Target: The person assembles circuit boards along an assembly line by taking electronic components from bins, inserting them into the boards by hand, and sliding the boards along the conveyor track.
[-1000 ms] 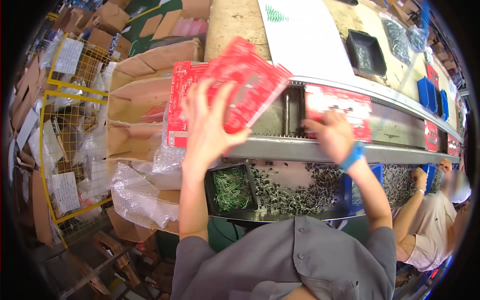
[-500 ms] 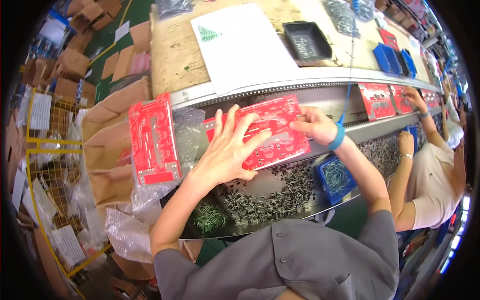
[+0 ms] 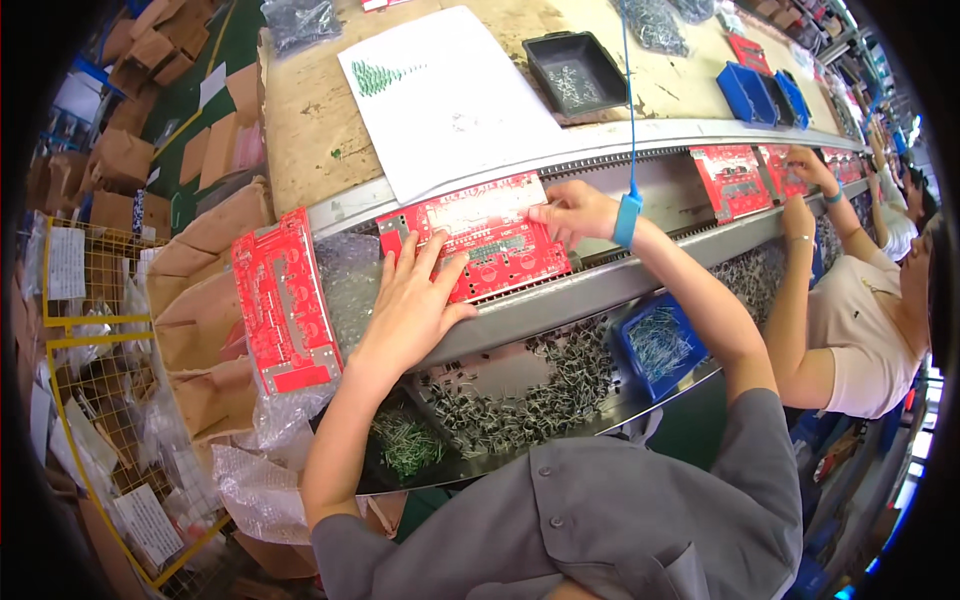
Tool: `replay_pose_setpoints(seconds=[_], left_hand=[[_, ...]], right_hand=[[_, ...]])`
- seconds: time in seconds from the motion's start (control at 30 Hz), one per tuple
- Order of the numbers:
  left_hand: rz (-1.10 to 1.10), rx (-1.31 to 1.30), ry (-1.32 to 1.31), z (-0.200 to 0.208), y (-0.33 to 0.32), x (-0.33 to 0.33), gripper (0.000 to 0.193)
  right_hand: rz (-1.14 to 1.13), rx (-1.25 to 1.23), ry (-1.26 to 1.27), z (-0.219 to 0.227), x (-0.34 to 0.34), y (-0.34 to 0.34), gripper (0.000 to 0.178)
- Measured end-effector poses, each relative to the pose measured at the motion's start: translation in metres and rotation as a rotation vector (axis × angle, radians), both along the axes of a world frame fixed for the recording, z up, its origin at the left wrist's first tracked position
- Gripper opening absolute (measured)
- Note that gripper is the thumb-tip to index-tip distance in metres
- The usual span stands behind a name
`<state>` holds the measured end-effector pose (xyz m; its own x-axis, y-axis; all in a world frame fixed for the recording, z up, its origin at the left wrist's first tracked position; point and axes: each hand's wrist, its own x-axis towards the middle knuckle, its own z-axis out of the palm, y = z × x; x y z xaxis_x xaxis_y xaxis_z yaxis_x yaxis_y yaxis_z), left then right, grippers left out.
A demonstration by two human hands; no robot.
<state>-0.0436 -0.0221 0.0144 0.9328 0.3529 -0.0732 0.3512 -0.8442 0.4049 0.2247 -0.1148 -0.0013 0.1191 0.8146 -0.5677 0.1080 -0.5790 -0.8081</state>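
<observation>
A red circuit board (image 3: 478,240) lies flat on the conveyor rails (image 3: 600,285) in front of me. My left hand (image 3: 412,300) rests on its near left edge with the fingers spread. My right hand (image 3: 575,210), with a blue strap on the wrist, pinches the board's far right corner. A second red circuit board (image 3: 285,300) lies on bubble wrap to the left, apart from both hands.
Below the rails a metal tray (image 3: 500,385) holds several small loose parts, with a blue bin (image 3: 660,345) of wire pieces. A white sheet (image 3: 450,95) and black tray (image 3: 575,70) lie on the far bench. A co-worker (image 3: 850,310) handles red boards at the right. Cardboard boxes (image 3: 200,330) stand left.
The red board came down from the air onto the conveyor rails. My left hand now lies flat on it and my right hand moved to its far right corner.
</observation>
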Motion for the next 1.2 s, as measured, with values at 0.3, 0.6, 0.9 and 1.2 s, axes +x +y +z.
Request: replay_pose_setpoints(seconds=[0.3,0.6,0.9,1.2], left_hand=[[-0.242,-0.086,-0.506,0.048,-0.023,0.016,0.032],[-0.352,-0.351,-0.955,0.152,-0.049,-0.087,0.019],[-0.527,-0.524,-0.648,0.17,0.0,-0.071,0.015],[0.433,-0.356,-0.572,0.048,0.089,0.044,0.02]], right_hand=[[-0.05,0.659,-0.984,0.009,0.028,0.051,0.013],[0.156,0.445,-1.338,0.004,0.038,0.116,0.014],[0.32,0.343,-1.49,0.02,0.007,0.124,0.02],[0.193,0.652,-1.305,0.005,0.017,0.109,0.014]])
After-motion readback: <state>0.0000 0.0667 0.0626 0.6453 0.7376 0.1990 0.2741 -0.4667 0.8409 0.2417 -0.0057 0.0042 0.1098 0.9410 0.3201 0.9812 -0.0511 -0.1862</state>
